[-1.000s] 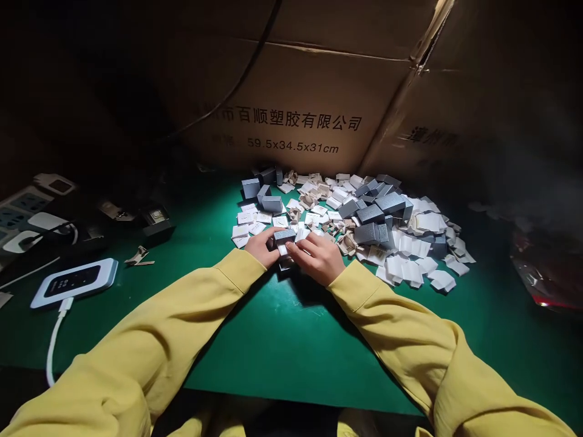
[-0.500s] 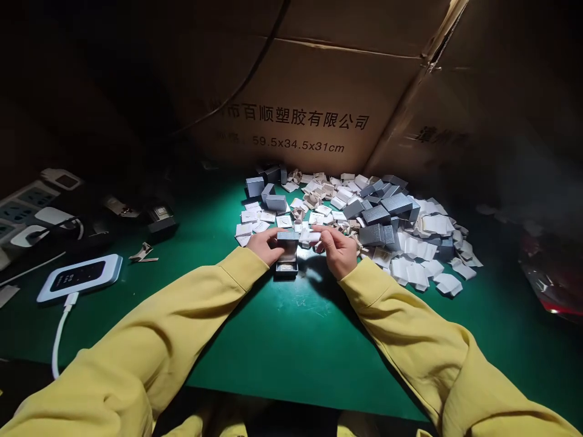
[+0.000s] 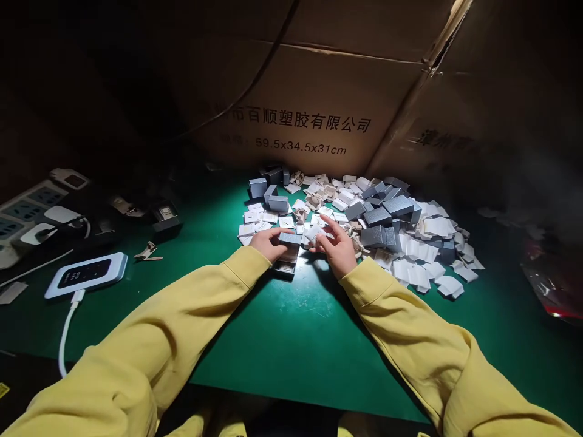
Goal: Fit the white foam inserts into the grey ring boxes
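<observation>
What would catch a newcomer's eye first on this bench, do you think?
The lit heap of grey boxes and white cards, right of centre on the green mat. In front of it, the left hand grips a small grey box, the right hand beside it. A printed carton looms behind.

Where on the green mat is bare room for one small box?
Free: the green table mat between the yellow sleeves, and between the white flat device and the left hand holding a grey box. Crowded: the heap of grey boxes and white cards beyond the right hand.
</observation>
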A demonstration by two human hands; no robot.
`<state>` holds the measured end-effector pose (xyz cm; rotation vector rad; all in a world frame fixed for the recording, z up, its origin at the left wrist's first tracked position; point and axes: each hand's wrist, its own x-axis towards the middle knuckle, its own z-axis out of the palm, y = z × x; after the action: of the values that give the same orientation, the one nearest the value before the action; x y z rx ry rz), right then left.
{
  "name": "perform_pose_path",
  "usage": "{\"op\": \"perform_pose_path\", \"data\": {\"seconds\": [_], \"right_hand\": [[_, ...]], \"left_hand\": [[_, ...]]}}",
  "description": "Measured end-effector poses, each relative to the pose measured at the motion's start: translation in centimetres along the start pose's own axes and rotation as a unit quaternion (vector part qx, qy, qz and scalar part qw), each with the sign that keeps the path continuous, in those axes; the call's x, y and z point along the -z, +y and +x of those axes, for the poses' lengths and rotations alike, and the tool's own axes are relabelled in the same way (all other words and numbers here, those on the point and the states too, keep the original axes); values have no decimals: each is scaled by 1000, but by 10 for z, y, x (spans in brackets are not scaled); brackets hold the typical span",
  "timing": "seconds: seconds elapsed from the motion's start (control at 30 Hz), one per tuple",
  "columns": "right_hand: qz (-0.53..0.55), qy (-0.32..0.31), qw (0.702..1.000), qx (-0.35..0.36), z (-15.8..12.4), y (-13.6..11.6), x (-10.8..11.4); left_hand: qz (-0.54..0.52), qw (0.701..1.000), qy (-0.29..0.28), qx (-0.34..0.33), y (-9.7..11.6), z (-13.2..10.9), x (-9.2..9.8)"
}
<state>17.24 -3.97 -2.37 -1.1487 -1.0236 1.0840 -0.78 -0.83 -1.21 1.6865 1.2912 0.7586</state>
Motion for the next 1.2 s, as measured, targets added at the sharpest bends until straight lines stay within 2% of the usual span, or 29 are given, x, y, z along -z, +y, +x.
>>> {"op": "perform_pose_path", "data": {"seconds": [0.07,0.23,0.37,0.47,0.57,0.73,0.93,1.2], "right_hand": [[3,9,1000,-9,-1,-2,-1],[-8,-3,1000,12,-1,-2,-1],[-35,7,998,51,0,1,0],[-61,-5,995,85,-2,2,1],[-75,-1,989,130,-6,4,2],[-124,5,960,252,-14,2,3],[-205,-50,919,334,-17,-5,1],[-290,-34,868,402,-15,-9,1]], "left_hand": [[-1,999,-27,-18,-2,1,5],[-59,983,-104,-137,-13,4,20],[-89,975,-142,-149,-20,5,24],[-70,979,-134,-136,-21,7,23],[-30,989,-102,-104,-22,10,21],[10,997,-43,-65,-23,13,18],[-1,997,-46,-58,-23,13,17],[15,997,-28,-75,-22,13,17]]}}
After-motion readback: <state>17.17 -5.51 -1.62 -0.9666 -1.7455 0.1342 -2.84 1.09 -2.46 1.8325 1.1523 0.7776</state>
